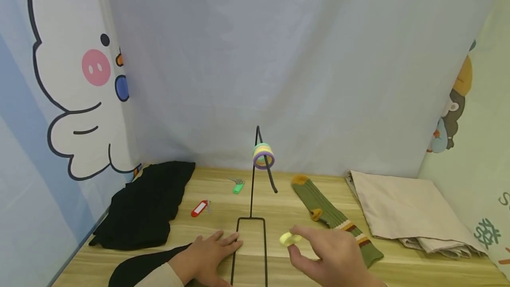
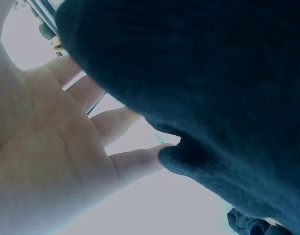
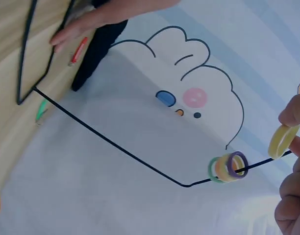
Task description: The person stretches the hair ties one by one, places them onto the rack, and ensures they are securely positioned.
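My right hand (image 1: 332, 254) pinches a yellow ring (image 1: 287, 239) between thumb and forefinger, low in front of the black wire stand (image 1: 252, 189). In the right wrist view the ring appears close to the free end of the stand's slanting arm (image 3: 262, 163). Several coloured rings (image 1: 263, 156), with a purple one frontmost, hang on that arm. My left hand (image 1: 209, 254) lies palm down with its fingers spread, fingertips at the left side of the stand's base. Dark cloth (image 2: 199, 63) fills much of the left wrist view and hides some fingers.
Black clothing (image 1: 151, 207) lies at the left, and another black cloth (image 1: 139, 265) is by the left forearm. A red key tag (image 1: 199, 208) and keys with a green tag (image 1: 238, 187) lie behind. Right are a green striped sock (image 1: 326, 207) and folded beige fabric (image 1: 402, 207).
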